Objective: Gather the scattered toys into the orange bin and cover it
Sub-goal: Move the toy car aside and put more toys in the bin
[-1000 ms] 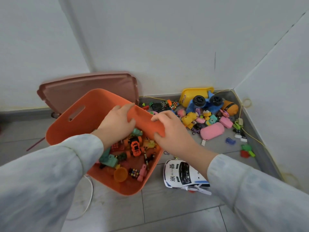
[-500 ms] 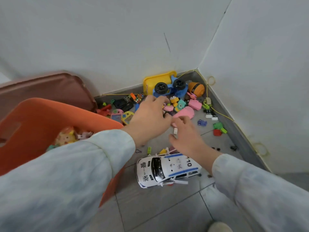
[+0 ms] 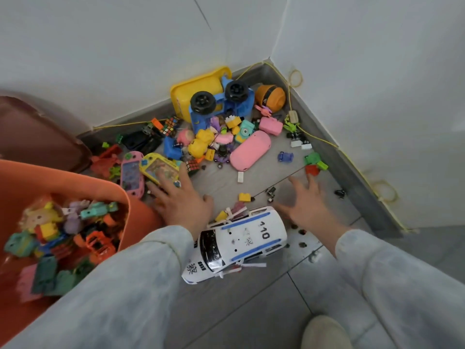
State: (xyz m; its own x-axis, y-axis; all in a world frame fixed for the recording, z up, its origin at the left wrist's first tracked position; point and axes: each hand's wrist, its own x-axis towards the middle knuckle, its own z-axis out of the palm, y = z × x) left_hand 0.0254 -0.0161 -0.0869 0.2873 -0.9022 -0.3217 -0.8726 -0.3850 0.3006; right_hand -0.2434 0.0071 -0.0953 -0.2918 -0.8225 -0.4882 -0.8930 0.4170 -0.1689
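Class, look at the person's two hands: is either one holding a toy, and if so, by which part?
Nothing is held. The left hand lies spread by the yellow handheld water game; the right hand, blurred, is spread open above the grey tiled floor.

single head-worn view, looking steeply down and forward, close over floor (image 3: 251, 311) corner, wide-angle

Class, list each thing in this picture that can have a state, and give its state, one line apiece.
Orange plastic bin: uncovered, partly filled with toys.
Brown plastic lid: off the bin, leaning against the wall.
White police toy car: on the floor, outside the bin.
Left hand: open, empty.
Right hand: open, empty.
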